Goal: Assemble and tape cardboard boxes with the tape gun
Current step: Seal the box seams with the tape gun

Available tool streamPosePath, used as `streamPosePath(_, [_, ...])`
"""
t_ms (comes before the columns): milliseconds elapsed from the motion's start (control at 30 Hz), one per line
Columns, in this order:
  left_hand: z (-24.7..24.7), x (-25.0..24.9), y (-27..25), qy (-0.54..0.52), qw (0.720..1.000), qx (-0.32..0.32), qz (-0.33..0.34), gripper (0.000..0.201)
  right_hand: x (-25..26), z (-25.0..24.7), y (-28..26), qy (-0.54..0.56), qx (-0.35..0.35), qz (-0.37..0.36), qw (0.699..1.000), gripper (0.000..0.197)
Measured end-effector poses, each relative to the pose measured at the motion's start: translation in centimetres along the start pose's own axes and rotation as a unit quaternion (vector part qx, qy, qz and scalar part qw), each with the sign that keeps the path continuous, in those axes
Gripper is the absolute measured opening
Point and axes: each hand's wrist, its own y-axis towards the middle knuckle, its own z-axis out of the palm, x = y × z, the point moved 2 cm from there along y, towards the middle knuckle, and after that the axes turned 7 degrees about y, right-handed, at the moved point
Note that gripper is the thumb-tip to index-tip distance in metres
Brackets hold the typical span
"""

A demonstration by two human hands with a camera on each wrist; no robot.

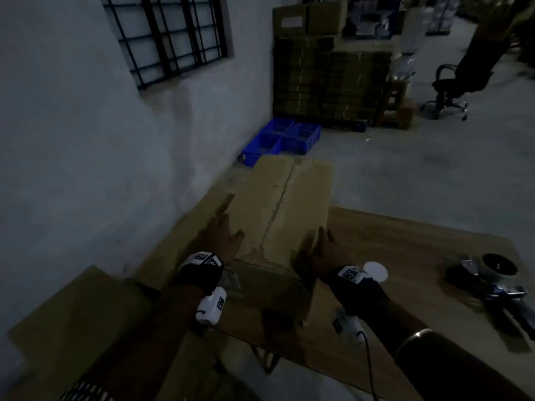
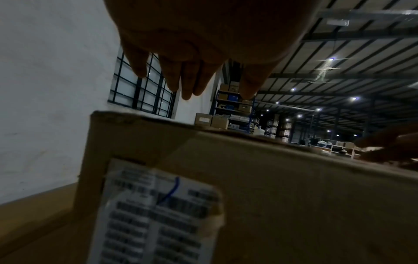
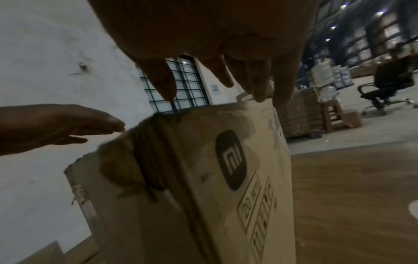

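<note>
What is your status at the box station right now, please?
Both hands open: left hand, right hand over the box. Top seam untaped. Tape gun idle on table.

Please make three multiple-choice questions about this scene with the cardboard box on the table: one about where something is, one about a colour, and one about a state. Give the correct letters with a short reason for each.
1. Where does the tape gun lie?
A. on the wooden table, to the right of the cardboard box
B. on top of the box
C. on the floor by the wall

2. What colour are the plastic bins on the floor beyond the box?
A. red
B. blue
C. green

3. How do the top flaps of the box stand?
A. both upright
B. torn away
C. folded down, meeting at a centre seam

Answers:
1. A: the head view shows it on the tabletop, apart from both hands.
2. B: they are bright blue beside the wall.
3. C: the flaps lie flat, with the left hand over the top and the right hand at the near right corner; whether the seam is taped cannot be told.
</note>
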Motion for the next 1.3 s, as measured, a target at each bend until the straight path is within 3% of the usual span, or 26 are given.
streamPosePath(167, [1.5, 3.7, 1.9, -0.046, 0.996, 0.071, -0.016, 0.081, 1.0, 2.7, 0.3, 0.109, -0.003, 0.076, 0.991, 0.107])
streamPosePath(267, [2.7, 4.7, 2.2, -0.134, 0.983, 0.119, -0.032, 0.086, 0.9, 3.8, 0.5, 0.129, -0.024, 0.110, 0.985, 0.113])
streamPosePath(367, [3.2, 5.1, 2.5, -0.203, 0.971, 0.127, -0.027, 0.092, 1.0, 4.3, 0.5, 0.137, -0.043, 0.122, 0.982, 0.114])
streamPosePath(700, [4.5, 2.7, 2.4, -0.270, 0.955, 0.123, -0.018, 0.105, -0.6, 2.7, -0.5, 0.109, -0.077, 0.166, 0.977, 0.108])
streamPosePath(1033, [5.7, -5.2, 0.1, -0.158, 0.976, 0.134, 0.061, 0.097, -8.0, -1.8, -4.5, 0.120, -0.104, 0.180, 0.971, 0.098])
streamPosePath(1300, [7.3, -13.0, -2.7, -0.109, 0.982, 0.141, 0.069, 0.099, -14.4, -6.1, -6.8, 0.093, -0.100, 0.161, 0.977, 0.093])
